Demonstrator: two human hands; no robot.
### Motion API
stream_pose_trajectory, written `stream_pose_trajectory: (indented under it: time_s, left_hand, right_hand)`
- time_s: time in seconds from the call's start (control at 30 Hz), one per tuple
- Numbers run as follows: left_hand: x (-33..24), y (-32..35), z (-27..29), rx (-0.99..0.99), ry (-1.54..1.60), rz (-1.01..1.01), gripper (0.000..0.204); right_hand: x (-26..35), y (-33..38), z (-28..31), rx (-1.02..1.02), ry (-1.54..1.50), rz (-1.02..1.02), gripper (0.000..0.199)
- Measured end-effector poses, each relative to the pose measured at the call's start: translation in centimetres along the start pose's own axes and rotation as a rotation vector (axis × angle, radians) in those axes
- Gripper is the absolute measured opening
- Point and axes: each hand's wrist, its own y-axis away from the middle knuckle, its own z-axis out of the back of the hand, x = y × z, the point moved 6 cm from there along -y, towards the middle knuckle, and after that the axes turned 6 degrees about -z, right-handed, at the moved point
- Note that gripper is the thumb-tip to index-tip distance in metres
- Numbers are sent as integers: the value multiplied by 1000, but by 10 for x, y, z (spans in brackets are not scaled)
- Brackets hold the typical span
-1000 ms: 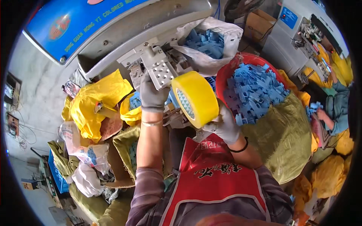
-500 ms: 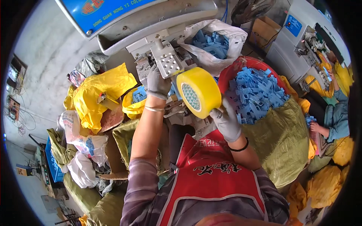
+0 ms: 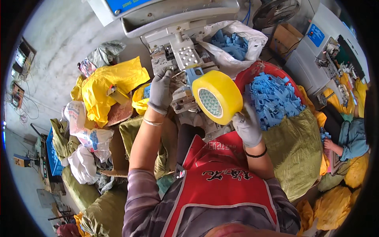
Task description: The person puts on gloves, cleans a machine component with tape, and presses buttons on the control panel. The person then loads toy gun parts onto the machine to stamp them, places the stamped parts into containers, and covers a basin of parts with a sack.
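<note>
My right hand [image 3: 248, 125], in a grey glove, grips the near edge of a big roll of yellow tape [image 3: 228, 91]. The roll is tilted, and its patterned core faces up to the left. My gloved left hand [image 3: 160, 94] has its fingertips drawn together at the left side of a metal fixture [image 3: 161, 62]; whatever is between them is too small to make out. Just right of that hand, a perforated metal plate [image 3: 186, 56] hangs from the machine [image 3: 179, 19]. A light blue plastic piece [image 3: 193, 73] shows below the plate, partly hidden behind the roll.
At the right, a red tub [image 3: 237, 81] holds a heap of blue plastic parts [image 3: 272, 96]. Behind it stands a white sack [image 3: 256, 41] with more parts. Yellow bags [image 3: 112, 85] lie to the left. A co-worker's hand [image 3: 333, 146] is at the far right.
My left hand has drawn back from under the perforated plate, and the blue piece has come into sight below it. The tape roll stays in my right hand. The whole view has shifted slightly.
</note>
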Motion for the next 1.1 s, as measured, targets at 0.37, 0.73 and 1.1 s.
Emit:
stream_pose_trajectory:
  time_s: [0.37, 0.73, 1.1]
  left_hand:
    - [-10, 74, -62, 337, 381, 179, 55]
    - [4, 79, -70, 413, -255, -13, 29]
    - [-26, 47, -43, 242, -371, -180, 40]
  right_hand:
    - [-2, 16, 14, 41, 139, 74, 61]
    - [-4, 20, 5, 217, 268, -109, 62]
    - [-38, 9, 1, 205, 242, -231, 47]
